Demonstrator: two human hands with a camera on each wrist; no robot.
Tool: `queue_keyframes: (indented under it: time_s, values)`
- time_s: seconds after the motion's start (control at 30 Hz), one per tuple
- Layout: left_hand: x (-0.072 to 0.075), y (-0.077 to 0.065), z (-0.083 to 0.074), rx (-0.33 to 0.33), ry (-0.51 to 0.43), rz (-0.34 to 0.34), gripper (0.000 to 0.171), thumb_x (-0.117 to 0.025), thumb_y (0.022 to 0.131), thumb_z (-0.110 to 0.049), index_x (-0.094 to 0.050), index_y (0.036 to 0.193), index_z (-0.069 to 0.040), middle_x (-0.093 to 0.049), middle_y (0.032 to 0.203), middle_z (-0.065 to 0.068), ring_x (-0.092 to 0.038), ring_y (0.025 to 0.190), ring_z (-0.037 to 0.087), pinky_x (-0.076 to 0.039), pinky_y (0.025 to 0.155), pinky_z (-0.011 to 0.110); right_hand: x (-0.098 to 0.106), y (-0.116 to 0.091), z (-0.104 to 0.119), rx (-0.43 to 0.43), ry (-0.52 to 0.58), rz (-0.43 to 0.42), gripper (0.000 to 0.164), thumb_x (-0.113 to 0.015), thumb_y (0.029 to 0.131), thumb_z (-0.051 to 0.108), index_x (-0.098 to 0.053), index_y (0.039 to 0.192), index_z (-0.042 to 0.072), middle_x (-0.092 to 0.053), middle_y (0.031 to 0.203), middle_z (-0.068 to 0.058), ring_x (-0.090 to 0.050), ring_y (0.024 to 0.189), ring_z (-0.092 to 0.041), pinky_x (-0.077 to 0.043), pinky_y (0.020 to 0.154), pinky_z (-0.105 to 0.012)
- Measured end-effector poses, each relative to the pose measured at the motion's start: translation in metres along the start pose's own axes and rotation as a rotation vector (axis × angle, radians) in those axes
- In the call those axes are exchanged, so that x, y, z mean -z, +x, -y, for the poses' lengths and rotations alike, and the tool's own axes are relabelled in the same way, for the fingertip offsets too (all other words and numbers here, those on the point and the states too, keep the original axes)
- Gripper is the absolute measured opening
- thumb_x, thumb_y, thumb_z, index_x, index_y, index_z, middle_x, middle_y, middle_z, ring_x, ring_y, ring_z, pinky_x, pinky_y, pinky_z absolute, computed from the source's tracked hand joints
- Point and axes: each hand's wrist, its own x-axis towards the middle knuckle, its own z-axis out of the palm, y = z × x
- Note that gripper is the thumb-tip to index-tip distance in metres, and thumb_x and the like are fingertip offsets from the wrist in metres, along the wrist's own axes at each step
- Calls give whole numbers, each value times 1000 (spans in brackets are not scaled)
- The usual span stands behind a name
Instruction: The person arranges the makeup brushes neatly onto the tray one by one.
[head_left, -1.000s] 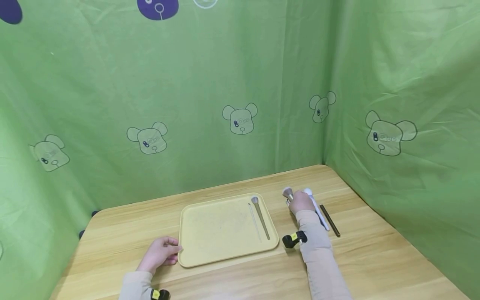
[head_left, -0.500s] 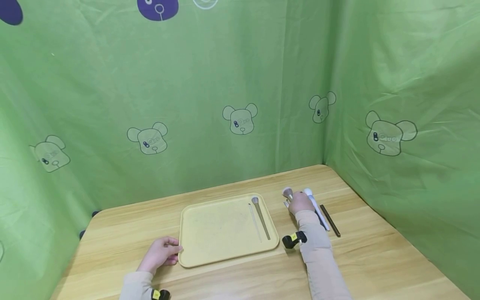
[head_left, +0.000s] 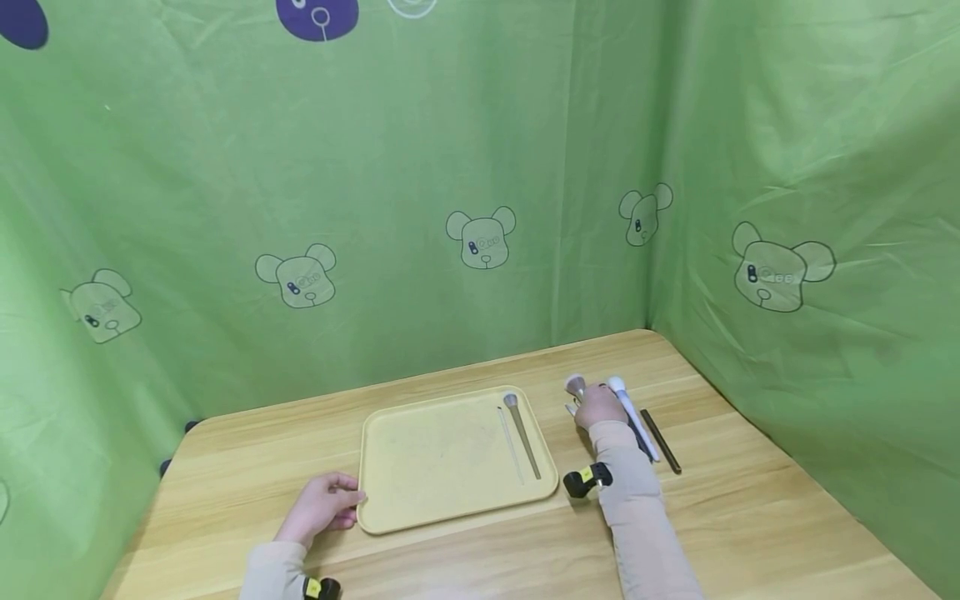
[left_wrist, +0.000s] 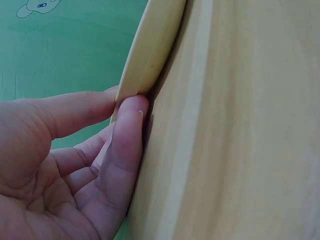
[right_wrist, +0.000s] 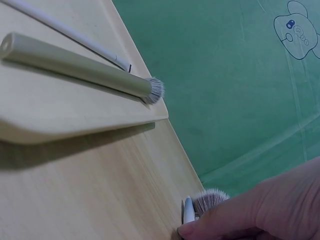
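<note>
My left hand [head_left: 322, 507] pinches the left front corner of the yellow tray [head_left: 435, 518]; in the left wrist view its fingertips meet at the tray rim [left_wrist: 150, 55]. On the tray's right side lie a makeup brush [head_left: 525, 437] with an olive handle and a slim white brush [head_left: 510, 446]. Right of the tray, my right hand [head_left: 600, 407] bends over several brushes. Its thumb and fingers pinch a slim, pointed, white-tipped tool [right_wrist: 189, 210], most of which the hand hides. A fluffy brush head [head_left: 575, 384] shows just beyond the fingers.
A white-handled brush [head_left: 633, 417] lies right beside the right hand, partly covered by the sleeve. Farther right is a dark brown stick [head_left: 662, 442]. Green curtains [head_left: 390, 167] hang behind and at both sides of the wooden table [head_left: 742, 500].
The slim tool's tip at my right hand has shifted slightly left, and the right hand has edged a little the same way. My left hand and the tray have stayed in place.
</note>
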Motion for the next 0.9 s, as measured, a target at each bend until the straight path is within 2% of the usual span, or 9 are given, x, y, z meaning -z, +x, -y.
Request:
queue_keyframes:
  time_s: [0.4,0.57,0.73,0.9]
  values:
    - [-1,0,-1,5,-1,-5,38,-68,75,-14,-53,105,4,-59,78,9,-58,61,15,-56,58,28,4,-4,2,-27,48,10,32,-62,72,8,-55,98,-8,-58,95,-25,-59,82,-36,-51,69,-48]
    - [0,-1,-1,5,-1,-3,38,-68,75,-14,-53,105,4,-59,77,9,-58,61,15,-55,58,28,8,-5,4,13,44,-28,25,-63,74,15,-59,87,-6,-62,84,-22,-59,73,-32,-51,64,-44]
    - [0,-2,-4,3,1,-1,38,-68,76,-14,-53,105,5,-59,77,9,-58,60,15,-55,58,28,8,1,3,72,48,-86,28,-63,77,24,-61,82,-4,-64,82,-22,-61,68,-31,-52,61,-43]
    - [0,-3,-4,1,5,3,38,-68,76,-14,-52,105,5,-60,77,8,-58,60,15,-55,58,28,11,0,4,79,52,-88,27,-63,78,25,-61,77,-2,-64,78,-20,-59,63,-28,-51,54,-39]
